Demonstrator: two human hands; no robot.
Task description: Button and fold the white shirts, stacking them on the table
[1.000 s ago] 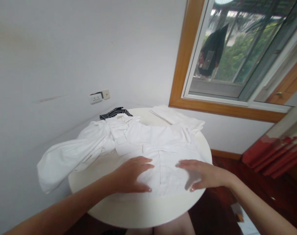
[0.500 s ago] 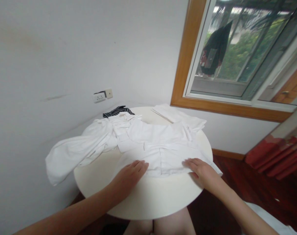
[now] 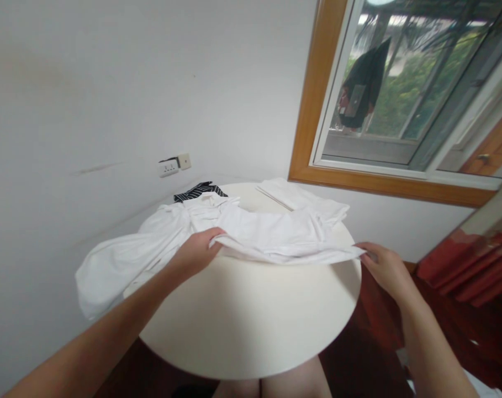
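Note:
A white shirt (image 3: 271,229) lies across a round cream table (image 3: 251,315), its collar at the back left and a full sleeve spilling over the left edge. With fingers pinched, my left hand (image 3: 199,250) grips the near fold of the shirt left of the middle. My right hand (image 3: 385,268) pinches the other end of that fold, just past the table's right edge. Between the hands the folded edge is stretched and sags slightly; the left fingertips are partly hidden behind the cloth.
A folded white garment (image 3: 306,198) lies at the back right of the table. Black-and-white striped cloth (image 3: 199,190) sits at the back left, near a wall socket (image 3: 168,168). A wood-framed window (image 3: 308,127) is behind. Red curtain (image 3: 470,271) hangs at right.
Both hands went from lying flat on the shirt to gripping its near edge. They moved away from me and farther apart, carrying that edge toward the back and baring more table.

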